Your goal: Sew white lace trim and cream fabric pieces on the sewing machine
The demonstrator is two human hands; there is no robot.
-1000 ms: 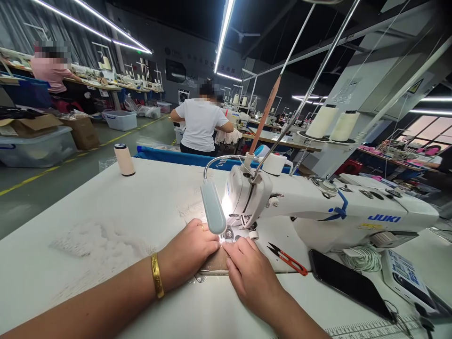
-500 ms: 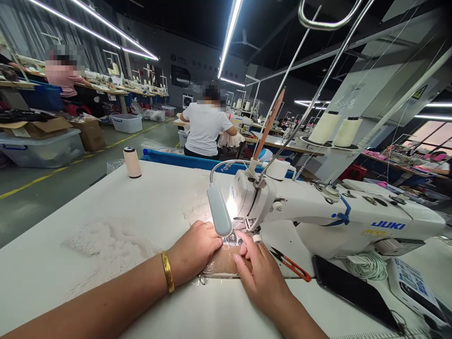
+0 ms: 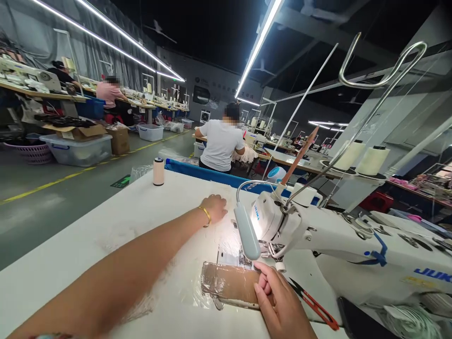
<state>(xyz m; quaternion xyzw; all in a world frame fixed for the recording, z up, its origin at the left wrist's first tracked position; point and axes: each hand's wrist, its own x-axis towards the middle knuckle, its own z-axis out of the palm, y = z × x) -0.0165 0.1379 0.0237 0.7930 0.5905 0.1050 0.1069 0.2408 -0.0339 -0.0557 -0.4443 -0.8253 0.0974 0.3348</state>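
My left hand (image 3: 214, 207) rests on the white tabletop left of the sewing machine's lamp (image 3: 247, 231), its fingers bent and slightly apart over pale material that is hard to make out. No held item shows in it. Near the needle area, my right hand (image 3: 278, 299) lies on the right end of a brown, clear-wrapped plate (image 3: 235, 282). Its index finger points toward the presser foot (image 3: 245, 258), and the thumb stands apart from it. The lamp partly hides the needle area of the white machine (image 3: 326, 223).
Red-handled snips (image 3: 319, 310) and a black phone (image 3: 356, 320) lie right of my right hand. A peach thread spool (image 3: 158, 172) stands at the table's far left. A person in a white shirt (image 3: 219, 143) sits ahead; others work at the left.
My left hand has moved off the brown plate, forward and away from the needle area. My right hand remains by the plate. The view has shifted left.
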